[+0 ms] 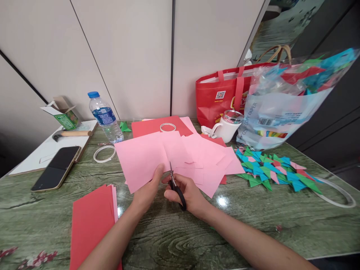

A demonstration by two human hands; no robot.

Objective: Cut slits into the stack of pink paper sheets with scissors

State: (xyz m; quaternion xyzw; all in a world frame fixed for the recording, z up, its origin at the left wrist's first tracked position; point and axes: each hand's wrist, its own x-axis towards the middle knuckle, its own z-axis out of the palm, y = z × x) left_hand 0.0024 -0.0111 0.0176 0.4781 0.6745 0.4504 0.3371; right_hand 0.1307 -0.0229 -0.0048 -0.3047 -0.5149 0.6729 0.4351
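My left hand [149,191] grips a sheet of pink paper [140,157] by its lower right edge, thumb on top. In my right hand [188,193] is a pair of black-handled scissors [179,195], its blades pointing up at the right side of that sheet. A cut seems to run up from the blades. Behind and right of the hands, several cut pink pieces [209,153] overlap in a loose pile. Under them lies red paper [157,125], with a roll of tape [168,127] on top.
At left are red sheets [91,225], a phone [57,168], a sickle [71,134], a tape roll [104,153] and a water bottle [105,118]. At right stand a white mug [226,129], a red bag [209,97], a plastic bag [275,112] and folded paper pieces [270,168].
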